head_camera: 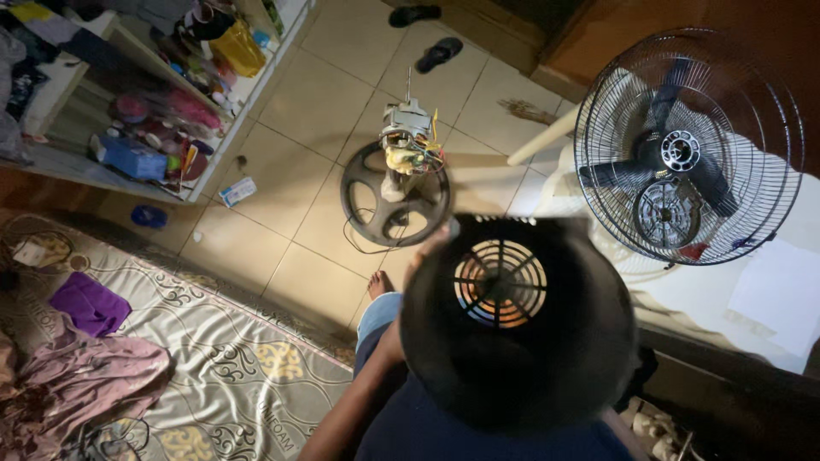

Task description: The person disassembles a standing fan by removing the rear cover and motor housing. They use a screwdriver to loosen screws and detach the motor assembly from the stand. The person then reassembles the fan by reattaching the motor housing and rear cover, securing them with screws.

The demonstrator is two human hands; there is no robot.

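A round black plastic fan housing with a slotted grille [512,320] sits blurred in the lap, hiding both hands, so I cannot tell their grip. Beige tiled floor [316,102] lies open ahead, around the bare fan motor on its round base [401,183]. The caged black fan [688,145] crowds the right edge.

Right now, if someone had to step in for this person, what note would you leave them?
Hands: both hidden behind the black round cover, so the fingers cannot be seen. Only the left forearm shows, reaching up under it.
Things: the cover is raised close to the camera and blurred, vent grille facing up. The bare fan motor, wires loose, stands on its round base on the tiled floor.
Done: the motor has no blades or cage.
Left: the cover is off the motor.
Nearby: a complete caged fan on the right.
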